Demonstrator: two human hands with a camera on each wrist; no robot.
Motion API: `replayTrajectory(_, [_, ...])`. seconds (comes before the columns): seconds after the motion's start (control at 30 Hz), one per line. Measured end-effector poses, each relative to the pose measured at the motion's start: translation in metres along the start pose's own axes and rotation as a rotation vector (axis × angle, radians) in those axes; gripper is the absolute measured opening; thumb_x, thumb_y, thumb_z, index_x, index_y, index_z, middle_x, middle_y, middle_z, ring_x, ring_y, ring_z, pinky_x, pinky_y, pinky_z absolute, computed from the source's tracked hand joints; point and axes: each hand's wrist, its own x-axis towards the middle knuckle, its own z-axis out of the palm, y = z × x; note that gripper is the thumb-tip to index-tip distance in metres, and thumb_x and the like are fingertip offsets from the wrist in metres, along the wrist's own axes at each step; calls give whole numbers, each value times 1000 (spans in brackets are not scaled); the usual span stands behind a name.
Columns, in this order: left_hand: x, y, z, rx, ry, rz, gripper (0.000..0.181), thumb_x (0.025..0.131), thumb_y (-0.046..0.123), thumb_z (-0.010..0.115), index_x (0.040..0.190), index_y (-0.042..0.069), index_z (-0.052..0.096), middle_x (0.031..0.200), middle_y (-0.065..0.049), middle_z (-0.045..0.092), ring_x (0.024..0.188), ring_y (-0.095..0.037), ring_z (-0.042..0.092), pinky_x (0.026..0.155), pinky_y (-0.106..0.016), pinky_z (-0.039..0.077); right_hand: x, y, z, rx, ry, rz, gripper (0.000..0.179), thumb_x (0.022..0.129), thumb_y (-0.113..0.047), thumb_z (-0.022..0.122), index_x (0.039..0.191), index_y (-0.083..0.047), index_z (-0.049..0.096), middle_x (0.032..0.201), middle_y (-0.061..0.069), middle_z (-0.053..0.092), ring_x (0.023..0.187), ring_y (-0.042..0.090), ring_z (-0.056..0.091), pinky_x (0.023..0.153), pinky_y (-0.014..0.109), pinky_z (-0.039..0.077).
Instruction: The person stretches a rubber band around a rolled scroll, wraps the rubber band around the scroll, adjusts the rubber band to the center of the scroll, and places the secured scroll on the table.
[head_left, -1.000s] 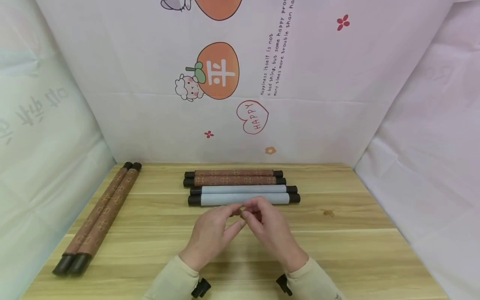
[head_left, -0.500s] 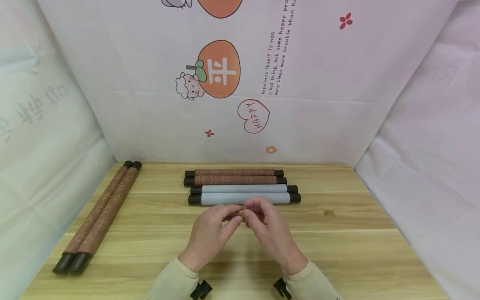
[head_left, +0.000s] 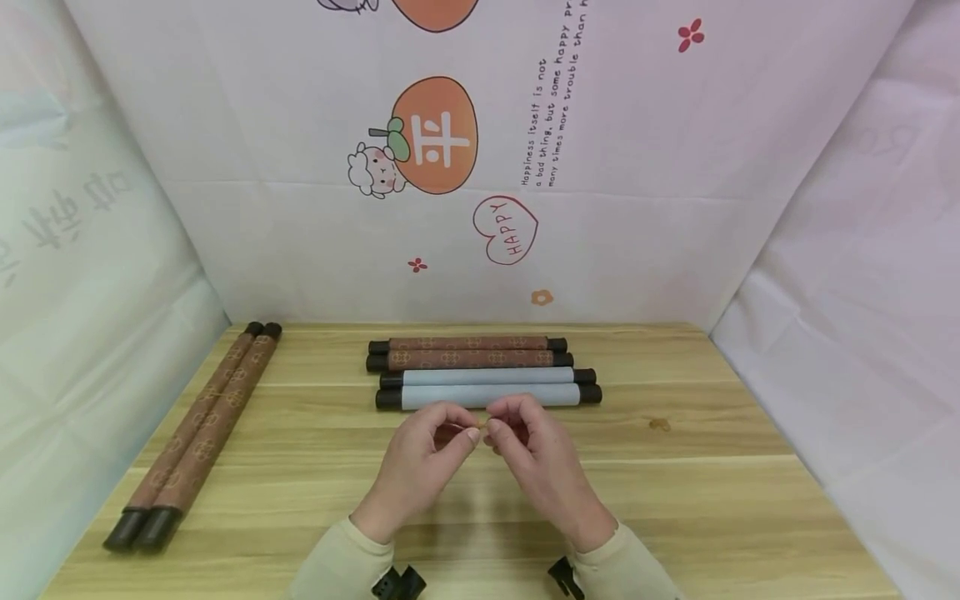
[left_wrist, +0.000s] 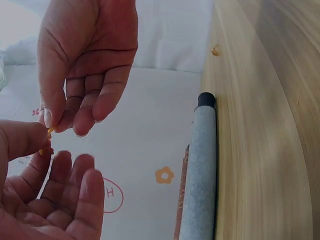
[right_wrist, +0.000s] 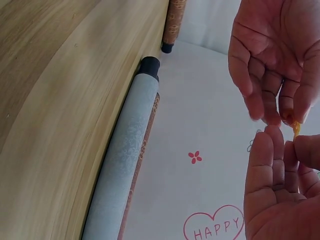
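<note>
Three white cloth walls (head_left: pixel 637 225) enclose a wood-grained table (head_left: pixel 675 508), on which six black-ended rolls lie in pairs. Two pale blue rolls (head_left: pixel 465 397) lie side by side just beyond the hands, with two brown patterned rolls (head_left: pixel 465 360) directly behind them. Two more brown rolls, a longer-looking pair (head_left: pixel 215 429), slant along the left side. To the right, well apart from the hands, a small yellowish loop (head_left: pixel 660 425) rests on the wood.

In front of the blue rolls, a small orange-yellow strand (left_wrist: pixel 49 134) is held up between the fingertips. The left hand (head_left: pixel 420 458) and right hand (head_left: pixel 542 458) each pinch it between thumb and forefinger, their other fingers bent. The fingers hide much of the strand; from the head view, the right hand also covers part of the nearest blue roll's edge.
</note>
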Motion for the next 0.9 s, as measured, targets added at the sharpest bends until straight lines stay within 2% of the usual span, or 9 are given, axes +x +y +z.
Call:
replayTrajectory(0.1, [0, 1, -1, -64, -29, -51, 9, 99, 23, 70, 105, 17, 71, 102, 3, 72, 94, -12, 67, 83, -27, 56, 0, 0, 0, -2, 10, -21, 10, 106, -13, 60, 116, -14, 64, 99, -3, 70, 86, 13, 70, 74, 29, 61])
replayTrajectory(0.33, [1, 2, -1, -29, -37, -86, 6, 96, 20, 70, 101, 17, 70, 88, 3, 67, 79, -13, 60, 70, -24, 50, 0, 1, 2, -9, 34, -59, 10, 106, -12, 61, 115, -14, 63, 100, -3, 69, 85, 11, 69, 71, 28, 60])
replayTrajectory(0.5, [1, 2, 0, -93, -26, -102, 6, 97, 20, 71, 102, 18, 69, 95, 1, 67, 86, -16, 62, 76, -26, 53, 0, 1, 2, -4, 29, -58, 10, 106, -13, 61, 115, -14, 64, 99, -3, 69, 84, 11, 69, 71, 28, 60])
replayTrajectory(0.63, [2, 5, 0, -139, 10, -85, 7, 97, 19, 73, 103, 18, 71, 98, 0, 70, 90, -17, 65, 80, -27, 56, 1, 2, 2, -3, 9, -51, 11, 104, -15, 64, 114, -13, 67, 97, -3, 70, 83, 11, 69, 71, 28, 60])
replayTrajectory(0.9, [1, 7, 4, -67, 24, 4, 14, 95, 8, 73, 107, 17, 73, 96, 3, 71, 87, -13, 66, 78, -26, 58, 0, 1, 2, 5, -4, -36, 20, 98, -26, 74, 116, -18, 70, 112, -3, 71, 89, 12, 71, 76, 29, 62])
